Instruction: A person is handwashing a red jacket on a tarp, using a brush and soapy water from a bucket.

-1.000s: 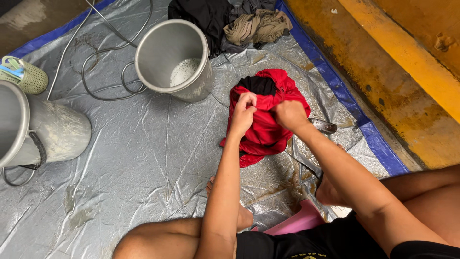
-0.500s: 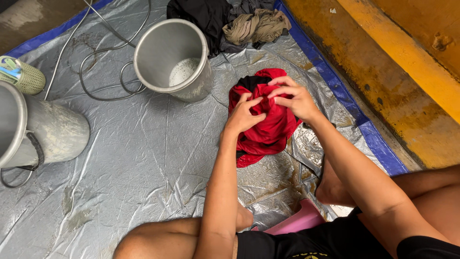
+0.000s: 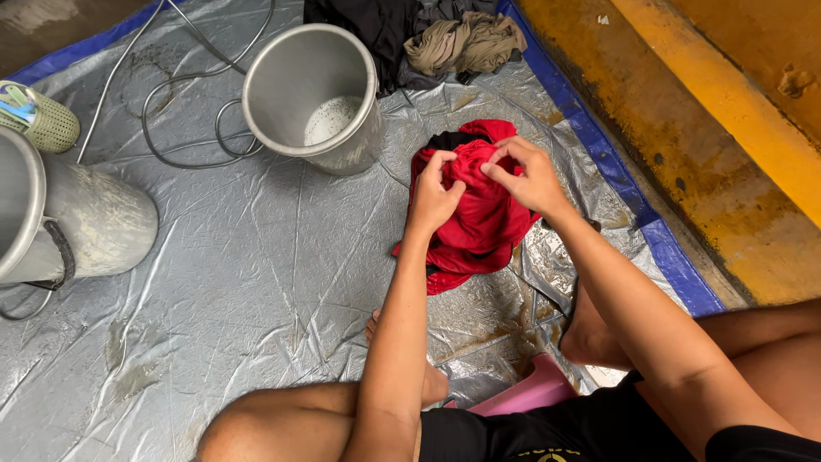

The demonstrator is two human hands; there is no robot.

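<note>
- At the far left edge, a large metal pot (image 3: 60,214) lies on its side on the grey tarp (image 3: 256,291), its dark handle hanging low against it.
- Above it, in the upper left corner, a green mesh basket (image 3: 43,124) sits at the frame's edge.
- A thin grey hose (image 3: 184,128) loops over the tarp between the basket and the bucket.
- A metal bucket (image 3: 312,94) stands upright at upper centre, with a little pale foam at its bottom.
- Behind the bucket, at the top edge, a pile of dark and tan clothes (image 3: 436,38) lies heaped.
- The red cloth (image 3: 475,222) lies bunched on the tarp at centre, just right of the bucket, with a black patch showing at its top.
- The left hand (image 3: 434,197) pinches a fold of the red cloth with fingers curled closed on it.
- The right hand (image 3: 526,175) grips the same bunch from the right, fingers bent and closed on the fabric, close to the left hand.
- A pink stool (image 3: 526,393) shows at lower centre, under the person.
- The tarp's blue edge (image 3: 616,180) runs diagonally at right, against a yellow curb (image 3: 727,145).
</note>
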